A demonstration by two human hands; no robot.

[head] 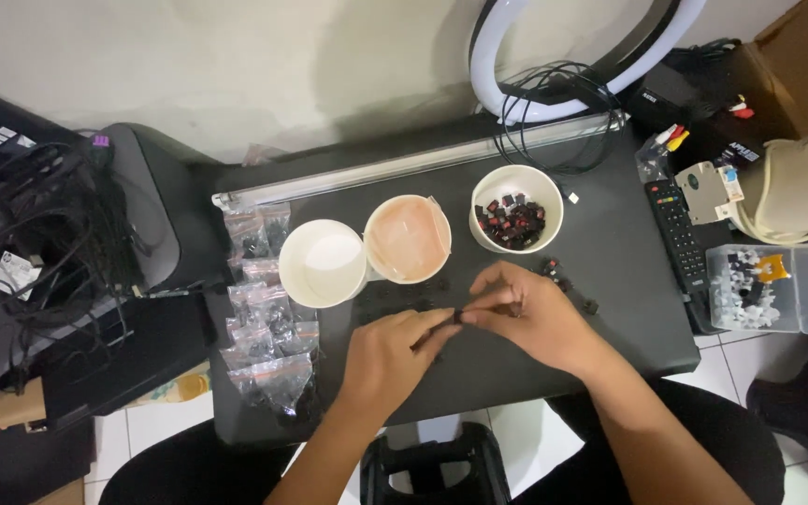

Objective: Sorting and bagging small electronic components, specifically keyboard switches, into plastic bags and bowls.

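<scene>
Hands meet over the middle of the dark table (610,252), just in front of the row of three paper bowls. The left hand (390,355) and the right hand (530,313) pinch a small dark piece (458,315) between their fingertips, each hand closed on it from its own side. The piece is too small to tell its shape or long axis, but the two grips face each other along a line running left to right, parallel to the bowl row.

Measured from the bowl with dark and red parts (516,210), which stands at the right end of the row, the held piece sits in front and slightly to the left, well clear of the rim. The right hand lies nearer that bowl; the left hand lies nearer the empty white bowl (323,264) at the left end. Between them stands the bowl with a pinkish inside (408,238).

More small dark parts (568,281) lie loose on the table between the right hand and the filled bowl. Left of the white bowl, a row of small clear bags (268,341) runs toward the table's front edge. A remote control (677,229) lies right of the filled bowl.
</scene>
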